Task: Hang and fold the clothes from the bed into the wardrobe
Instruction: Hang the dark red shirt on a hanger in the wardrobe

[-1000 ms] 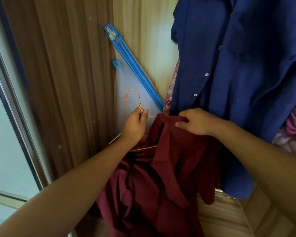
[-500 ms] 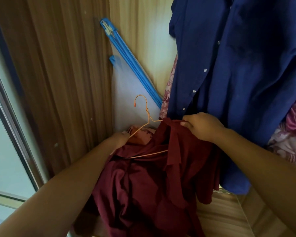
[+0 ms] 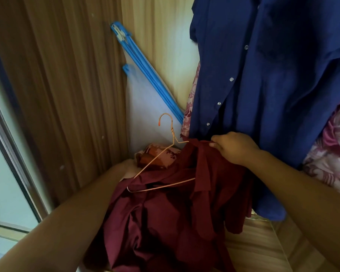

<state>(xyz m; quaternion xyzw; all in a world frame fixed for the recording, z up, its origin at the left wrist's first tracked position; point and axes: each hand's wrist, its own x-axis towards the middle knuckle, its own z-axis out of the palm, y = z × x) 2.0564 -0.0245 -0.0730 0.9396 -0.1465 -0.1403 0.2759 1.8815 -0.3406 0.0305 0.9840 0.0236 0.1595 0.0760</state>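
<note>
Fitting a wire hanger point(image 3: 154, 160) into the maroon garment point(image 3: 165, 222), low in the wardrobe point(image 3: 155, 55).
The right hand point(image 3: 236, 149) pinches the garment's top edge, likely holding it open for the hanger; the left hand is hidden under the cloth, so its grip cannot be told. The hanger's hook points up and far, its bar running left to right.

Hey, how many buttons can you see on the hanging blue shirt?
4, in a slanted line down the blue shirt front: top button, second, third, lowest just above the right hand. Others may be hidden.
</note>
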